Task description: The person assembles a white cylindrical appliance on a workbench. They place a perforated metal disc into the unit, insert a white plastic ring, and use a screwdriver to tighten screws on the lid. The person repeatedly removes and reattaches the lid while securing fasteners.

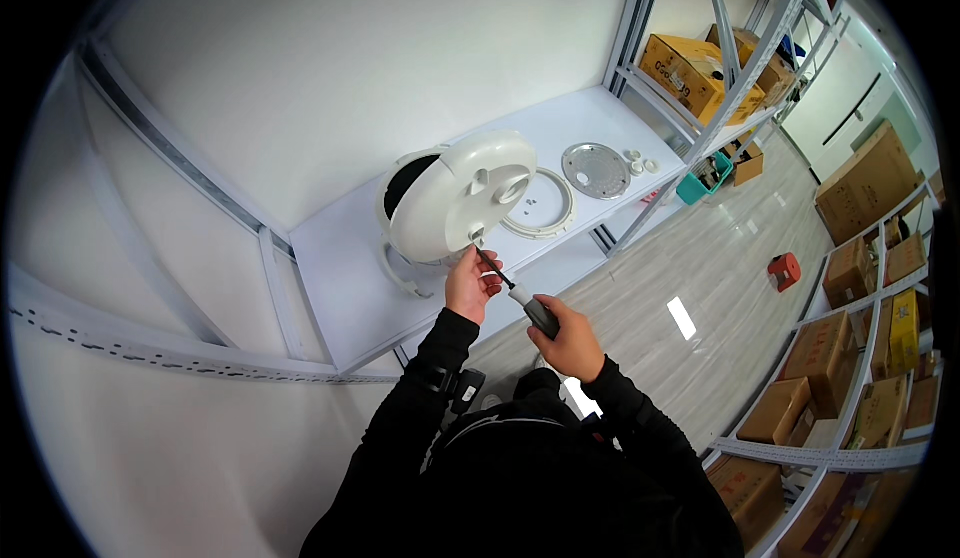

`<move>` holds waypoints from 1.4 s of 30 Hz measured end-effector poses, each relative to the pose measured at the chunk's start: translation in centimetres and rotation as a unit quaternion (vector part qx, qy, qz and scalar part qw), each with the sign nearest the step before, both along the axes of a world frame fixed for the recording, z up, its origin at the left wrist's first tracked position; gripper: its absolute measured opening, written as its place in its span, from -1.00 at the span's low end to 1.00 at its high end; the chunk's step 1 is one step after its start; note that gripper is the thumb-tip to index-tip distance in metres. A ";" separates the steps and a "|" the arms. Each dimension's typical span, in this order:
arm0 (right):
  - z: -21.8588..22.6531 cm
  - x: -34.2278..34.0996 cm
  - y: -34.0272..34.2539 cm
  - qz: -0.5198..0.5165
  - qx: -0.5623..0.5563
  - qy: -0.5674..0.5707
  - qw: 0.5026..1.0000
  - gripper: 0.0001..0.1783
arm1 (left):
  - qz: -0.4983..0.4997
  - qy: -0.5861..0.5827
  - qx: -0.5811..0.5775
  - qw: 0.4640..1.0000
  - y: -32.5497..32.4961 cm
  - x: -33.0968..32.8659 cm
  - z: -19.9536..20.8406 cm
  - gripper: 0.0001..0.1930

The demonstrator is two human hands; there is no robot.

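My right hand (569,339) grips the grey and white handle of a screwdriver (521,295). Its dark shaft slants up and left to a small recess near the lower edge of a white rounded appliance (455,198), which looks like a cooker with its lid raised. My left hand (472,284) is closed by the shaft's tip, its fingers around the shaft just below that recess. Whether a screw sits at the tip is too small to tell. Behind the lid a dark round opening shows in part.
The appliance stands on a white table (340,298) against a wall. To its right lie a white ring (568,213) with small pieces inside, a perforated metal disc (597,170) and several small white rings (637,167). Shelves with cardboard boxes (822,348) line the right; a red object (784,272) is on the floor.
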State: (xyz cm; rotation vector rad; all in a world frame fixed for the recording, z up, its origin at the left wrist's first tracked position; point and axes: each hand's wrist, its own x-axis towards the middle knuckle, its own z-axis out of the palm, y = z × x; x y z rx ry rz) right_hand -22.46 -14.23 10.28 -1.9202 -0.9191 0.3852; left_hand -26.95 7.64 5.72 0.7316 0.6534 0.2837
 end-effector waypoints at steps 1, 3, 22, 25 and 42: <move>1.2 -0.3 0.1 0.002 -0.012 0.033 0.999 -0.44 | 0.001 0.005 0.000 1.000 0.0 0.0 0.0 -0.57; 1.4 -0.3 0.2 -0.001 0.004 0.094 0.996 -0.49 | 0.000 0.008 -0.001 1.000 0.0 0.0 0.1 -0.57; 0.2 0.3 0.0 -0.024 0.117 -0.066 0.991 -0.39 | -0.007 -0.005 -0.036 0.999 0.6 0.3 0.8 -0.59; 0.3 0.5 -0.1 -0.021 0.112 -0.076 0.991 -0.40 | -0.001 0.000 -0.036 0.999 0.4 0.3 1.2 -0.62; 1.2 3.9 -1.6 0.115 0.054 0.048 0.991 -0.41 | 0.047 0.000 0.192 0.980 0.5 -6.0 0.5 -0.71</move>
